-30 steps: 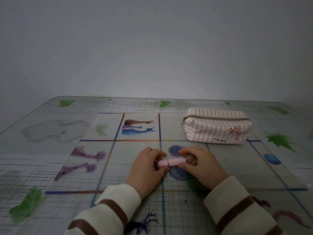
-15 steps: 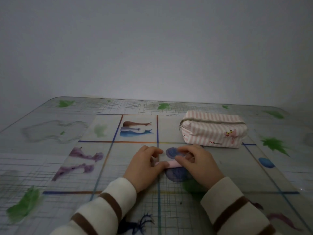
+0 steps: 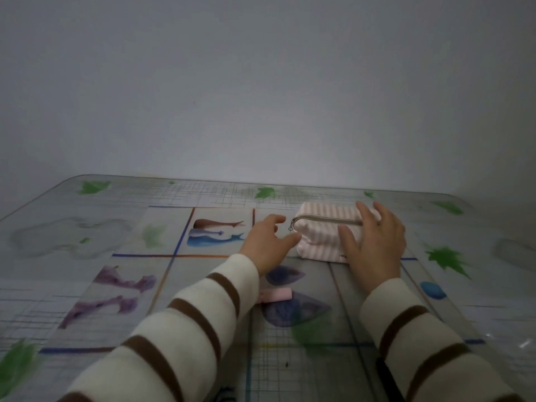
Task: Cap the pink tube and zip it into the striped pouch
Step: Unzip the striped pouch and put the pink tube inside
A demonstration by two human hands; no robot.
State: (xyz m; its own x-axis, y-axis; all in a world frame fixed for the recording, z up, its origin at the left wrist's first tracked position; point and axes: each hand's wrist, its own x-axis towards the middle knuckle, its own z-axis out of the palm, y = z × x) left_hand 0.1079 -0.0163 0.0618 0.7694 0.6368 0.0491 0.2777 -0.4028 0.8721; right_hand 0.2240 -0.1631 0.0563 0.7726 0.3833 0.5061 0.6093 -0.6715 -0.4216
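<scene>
A: Where does the pink tube [image 3: 274, 295] lie?

B: Flat on the table [image 3: 362, 358], long axis left to right, near the left sleeve and well short of both hands.

A: And the grip?

B: The right hand [image 3: 374, 245] rests spread on the striped pouch [image 3: 322, 230], fingers fairly straight. The left hand [image 3: 268, 242], relaxed and holding nothing, reaches toward the zipper pull [image 3: 291, 227], just beyond its fingertips. The zip looks closed.

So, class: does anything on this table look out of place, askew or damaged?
Nothing stands out. The pink tube lies flat on the table, partly behind the left sleeve; the striped pouch sits upright, zip closed, right hand on it.
</scene>
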